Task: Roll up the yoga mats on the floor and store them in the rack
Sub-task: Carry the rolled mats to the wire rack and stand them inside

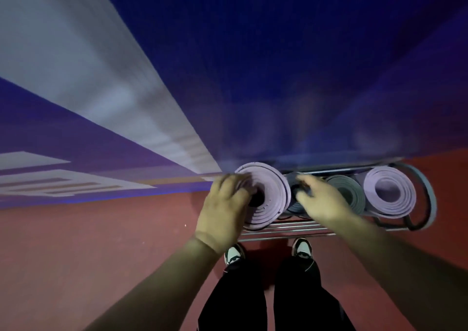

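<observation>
Four rolled mats (349, 191) upright in rack (286, 230). Gripping lilac mat (273, 199) at rack's left end with left hand (222, 211), adjacent dark grey mat (295, 207) with right hand (321, 199).

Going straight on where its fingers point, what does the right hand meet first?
Probably the dark grey mat in the rack; the right hand looks almost on it, though blurred.

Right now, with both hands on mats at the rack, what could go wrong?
The leftmost lilac mat, gripped by the left hand, is loosely coiled at the left end of the rack; it may unwind or tip out. The dark grey mat under the right hand sits wedged between neighbours and might jam.
</observation>
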### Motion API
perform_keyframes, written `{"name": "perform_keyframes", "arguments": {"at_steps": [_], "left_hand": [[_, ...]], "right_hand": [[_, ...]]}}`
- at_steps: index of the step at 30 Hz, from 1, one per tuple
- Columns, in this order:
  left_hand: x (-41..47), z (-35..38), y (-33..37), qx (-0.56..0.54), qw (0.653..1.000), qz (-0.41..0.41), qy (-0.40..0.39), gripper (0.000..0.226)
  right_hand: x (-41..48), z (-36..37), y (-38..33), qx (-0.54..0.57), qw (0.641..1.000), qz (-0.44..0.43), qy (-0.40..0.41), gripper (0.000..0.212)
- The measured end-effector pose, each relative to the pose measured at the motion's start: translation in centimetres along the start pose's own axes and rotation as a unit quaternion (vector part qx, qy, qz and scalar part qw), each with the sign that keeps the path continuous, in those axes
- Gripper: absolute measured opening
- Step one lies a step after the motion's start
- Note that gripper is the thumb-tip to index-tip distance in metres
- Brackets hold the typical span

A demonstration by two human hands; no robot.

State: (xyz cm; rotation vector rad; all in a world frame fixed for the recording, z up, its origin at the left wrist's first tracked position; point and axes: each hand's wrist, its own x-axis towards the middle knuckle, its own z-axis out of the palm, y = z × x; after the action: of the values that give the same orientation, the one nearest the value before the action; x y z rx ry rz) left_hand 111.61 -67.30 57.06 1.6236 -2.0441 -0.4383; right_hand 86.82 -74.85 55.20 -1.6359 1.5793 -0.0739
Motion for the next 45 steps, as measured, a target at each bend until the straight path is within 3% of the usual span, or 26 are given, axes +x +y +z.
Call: {"name": "perform_keyframes", "arguments": {"at_steps": [2, 5, 7, 11, 13, 16, 18, 22, 24, 26, 29, 32, 35, 38, 45], "left_hand": [[-1.1, 0.7, 0.1, 0.02, 0.998, 0.036, -0.037, 0.031], [-2.1, 1.1, 0.9, 0.065, 0.991, -0.019, -0.119, 0.064], [-1.7, 1.2, 1.9, 0.121, 0.982, -0.059, -0.132, 0.064], [-0.7, 2.0, 2.8, 0.194, 0.977, -0.043, -0.08, 0.054], [-0.5, 2.0, 2.7, 0.187, 0.979, -0.013, -0.083, 0.067], [0.9, 1.9, 3.0, 0.189, 0.97, 0.001, -0.15, 0.098], [2.0, 2.2, 2.8, 0.181, 0.968, -0.017, -0.174, 0.1], [2.2, 2.2, 3.0, 0.202, 0.97, -0.002, -0.137, 0.096], [0.9, 1.7, 3.6, 0.218, 0.973, 0.024, -0.075, 0.089], [-0.4, 1.6, 3.8, 0.217, 0.975, 0.055, -0.006, 0.077], [-2.2, 3.5, 2.7, 0.231, 0.971, 0.05, 0.031, 0.075], [-3.1, 7.2, 0.8, 0.232, 0.972, -0.012, -0.044, 0.084], [-2.1, 11.0, -1.1, 0.192, 0.966, -0.091, -0.149, 0.073], [-1.5, 14.3, -2.5, 0.175, 0.932, -0.157, -0.276, 0.079], [-0.3, 15.4, -2.6, 0.184, 0.925, -0.148, -0.298, 0.093]], "right_hand": [[0.7, 0.8, 1.9, -0.092, 0.993, -0.053, -0.057, 0.054], [2.0, 3.1, 5.3, -0.218, 0.963, -0.118, -0.111, 0.07], [2.7, 4.2, 6.9, -0.261, 0.949, -0.144, -0.102, 0.076], [3.6, 5.2, 8.7, -0.292, 0.943, -0.149, -0.061, 0.079], [3.9, 5.8, 9.6, -0.291, 0.944, -0.153, -0.039, 0.076], [4.5, 5.5, 10.2, -0.296, 0.942, -0.153, -0.035, 0.074], [4.7, 5.0, 9.8, -0.306, 0.939, -0.147, -0.058, 0.074], [4.5, 3.4, 8.5, -0.32, 0.938, -0.127, -0.039, 0.057], [4.0, 2.5, 8.5, -0.306, 0.943, -0.13, 0.011, 0.052], [3.0, 1.8, 8.7, -0.284, 0.947, -0.134, 0.061, 0.064], [1.7, 0.6, 8.9, -0.299, 0.949, -0.097, 0.038, 0.082], [1.6, 0.3, 8.8, -0.288, 0.953, -0.089, 0.025, 0.084], [2.6, 2.0, 9.5, -0.274, 0.954, -0.117, 0.025, 0.085], [3.9, 4.8, 11.9, -0.231, 0.954, -0.188, 0.04, 0.08], [6.0, 5.9, 13.3, -0.202, 0.95, -0.235, -0.047, 0.082]]}}
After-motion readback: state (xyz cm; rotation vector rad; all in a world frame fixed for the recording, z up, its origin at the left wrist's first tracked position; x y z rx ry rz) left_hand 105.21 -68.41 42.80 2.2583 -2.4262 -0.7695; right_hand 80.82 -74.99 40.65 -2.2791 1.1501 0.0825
